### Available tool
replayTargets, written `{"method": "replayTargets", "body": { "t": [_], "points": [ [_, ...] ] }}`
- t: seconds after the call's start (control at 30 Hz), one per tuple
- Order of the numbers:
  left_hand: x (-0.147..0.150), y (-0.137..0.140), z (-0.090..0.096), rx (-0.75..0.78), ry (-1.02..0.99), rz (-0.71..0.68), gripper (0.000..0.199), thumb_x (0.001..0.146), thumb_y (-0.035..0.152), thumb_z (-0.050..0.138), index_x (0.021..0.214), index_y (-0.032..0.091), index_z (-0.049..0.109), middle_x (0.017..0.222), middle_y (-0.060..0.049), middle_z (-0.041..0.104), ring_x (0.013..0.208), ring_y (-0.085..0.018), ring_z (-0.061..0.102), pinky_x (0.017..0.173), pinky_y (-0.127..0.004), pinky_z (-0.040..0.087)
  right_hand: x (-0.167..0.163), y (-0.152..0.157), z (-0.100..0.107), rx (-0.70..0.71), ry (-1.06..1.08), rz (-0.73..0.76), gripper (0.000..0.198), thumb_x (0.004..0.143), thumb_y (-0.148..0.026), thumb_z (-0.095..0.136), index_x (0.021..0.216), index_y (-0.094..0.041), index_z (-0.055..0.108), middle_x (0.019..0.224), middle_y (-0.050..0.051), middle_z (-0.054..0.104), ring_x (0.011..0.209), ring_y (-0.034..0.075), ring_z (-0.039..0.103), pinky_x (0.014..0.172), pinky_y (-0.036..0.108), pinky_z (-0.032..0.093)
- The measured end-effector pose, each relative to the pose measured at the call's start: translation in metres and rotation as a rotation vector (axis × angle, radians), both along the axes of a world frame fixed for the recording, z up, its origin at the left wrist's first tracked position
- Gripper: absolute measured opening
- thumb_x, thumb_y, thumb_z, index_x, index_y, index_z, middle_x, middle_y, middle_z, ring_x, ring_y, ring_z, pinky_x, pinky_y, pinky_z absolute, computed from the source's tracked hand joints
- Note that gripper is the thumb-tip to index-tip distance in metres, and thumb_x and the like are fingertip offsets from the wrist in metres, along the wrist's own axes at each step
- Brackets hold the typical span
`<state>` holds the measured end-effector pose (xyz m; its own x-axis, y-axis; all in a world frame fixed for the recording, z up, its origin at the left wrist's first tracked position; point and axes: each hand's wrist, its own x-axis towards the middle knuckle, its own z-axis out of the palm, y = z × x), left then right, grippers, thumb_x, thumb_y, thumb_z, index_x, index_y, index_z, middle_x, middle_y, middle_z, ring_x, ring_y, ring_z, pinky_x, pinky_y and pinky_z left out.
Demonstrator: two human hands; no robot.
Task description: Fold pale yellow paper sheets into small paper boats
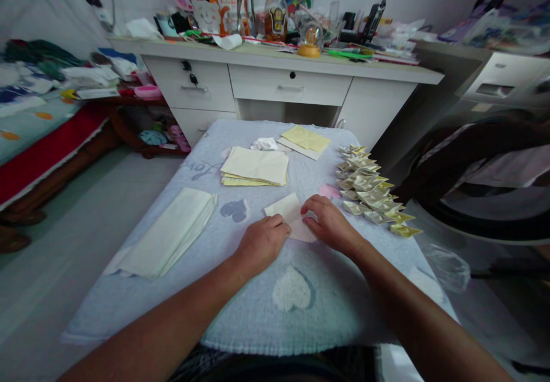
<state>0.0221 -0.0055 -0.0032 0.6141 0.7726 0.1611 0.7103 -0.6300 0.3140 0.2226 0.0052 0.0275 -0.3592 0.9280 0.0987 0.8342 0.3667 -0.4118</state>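
Note:
A small sheet of pale paper with a crease lies on the cloth-covered table between my hands. My left hand presses its left edge, fingers curled together on the paper. On the right side my right hand has its fingers bent around the sheet's edge, thumb and forefinger apart; whether it pinches the paper is hard to see. Beyond them rests a stack of cream and yellow paper. To the right stand rows of folded paper boats. A folded bundle of pale paper lies to the left.
Yellow sheets and a crumpled white tissue lie at the table's far side. Behind is a white desk crowded with jars and small items. A washing machine stands at right, a bed at left.

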Motion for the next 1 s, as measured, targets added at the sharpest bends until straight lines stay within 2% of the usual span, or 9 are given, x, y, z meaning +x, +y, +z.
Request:
{"method": "replayTargets", "body": {
  "t": [0.13,0.3,0.63,0.8,1.0],
  "points": [
    [-0.003,0.004,-0.007,-0.081,-0.174,0.057,0.013,0.089,0.017,0.052,0.092,0.019,0.065,0.089,-0.002,0.061,0.084,-0.014,0.061,0.075,-0.025,0.048,-0.01,0.003,-0.016,-0.025,-0.054,-0.061,0.01,0.08,-0.023,0.066,0.087,-0.015,0.066,0.098,0.009,0.059,0.092,0.021,0.052,0.086,0.035,0.039],
    [-0.003,0.006,-0.008,-0.119,-0.218,0.114,0.013,0.084,0.018,0.06,0.096,0.018,0.063,0.097,-0.003,0.06,0.088,-0.016,0.061,0.078,-0.027,0.049,-0.012,-0.005,-0.029,-0.031,-0.023,-0.151,0.015,0.078,-0.032,0.068,0.083,-0.018,0.064,0.104,0.008,0.055,0.099,0.024,0.046,0.084,0.038,0.036],
    [0.002,0.007,-0.003,-0.176,-0.185,0.147,0.01,0.088,0.019,0.05,0.084,0.019,0.059,0.088,-0.002,0.056,0.084,-0.016,0.059,0.074,-0.028,0.044,-0.013,-0.007,-0.031,-0.064,0.069,-0.226,0.017,0.083,-0.033,0.061,0.076,-0.019,0.066,0.115,0.008,0.055,0.11,0.026,0.042,0.094,0.044,0.031],
    [0.004,0.007,-0.004,-0.161,-0.149,0.162,0.007,0.088,0.02,0.05,0.085,0.02,0.056,0.089,-0.002,0.055,0.083,-0.016,0.058,0.073,-0.028,0.043,-0.016,-0.012,-0.031,-0.051,0.049,-0.21,0.018,0.083,-0.032,0.061,0.073,-0.019,0.067,0.125,0.008,0.053,0.117,0.028,0.04,0.097,0.047,0.029],
    [0.005,0.006,-0.004,-0.149,-0.117,0.168,0.006,0.087,0.02,0.052,0.09,0.02,0.057,0.093,-0.002,0.056,0.085,-0.017,0.059,0.076,-0.028,0.044,-0.02,-0.017,-0.032,0.023,0.001,-0.238,0.018,0.08,-0.027,0.062,0.066,-0.017,0.066,0.126,0.009,0.055,0.117,0.031,0.039,0.097,0.048,0.03]
  ]
}}
